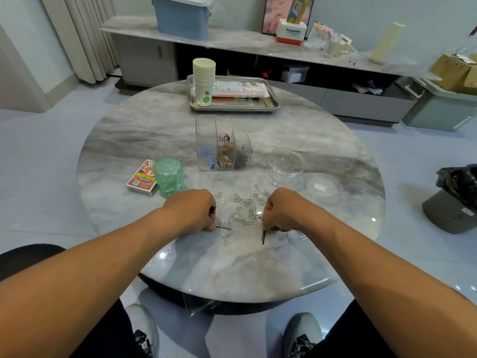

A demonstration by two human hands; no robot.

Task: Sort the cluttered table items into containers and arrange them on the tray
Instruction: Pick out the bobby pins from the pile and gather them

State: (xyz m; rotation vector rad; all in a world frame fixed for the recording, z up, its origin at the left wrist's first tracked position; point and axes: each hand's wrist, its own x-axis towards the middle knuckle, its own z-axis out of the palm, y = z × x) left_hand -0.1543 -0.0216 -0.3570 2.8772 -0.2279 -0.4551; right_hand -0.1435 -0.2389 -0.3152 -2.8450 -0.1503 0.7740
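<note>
A scatter of silver paper clips (244, 208) lies on the round marble table (160, 130) between my hands, with a few black hairpins among them. My left hand (193, 209) is curled and holds a small bunch of black hairpins, and its fingertips touch another hairpin (224, 227) on the table. My right hand (282, 210) is curled, fingertips down, pinching a black hairpin (263, 236). Behind the clips stands a clear divided organizer (222, 144) with clips and pins in its compartments. A clear round jar (286, 165) and its lid (324, 187) sit to the right. The steel tray (271, 103) is at the far side.
A stack of paper cups (204, 81) and flat packets sit on the tray. A green plastic roll (170, 177) and a card box (142, 178) are left of the organizer. A sideboard runs along the back wall; a cap and black bag lie on the floor at right.
</note>
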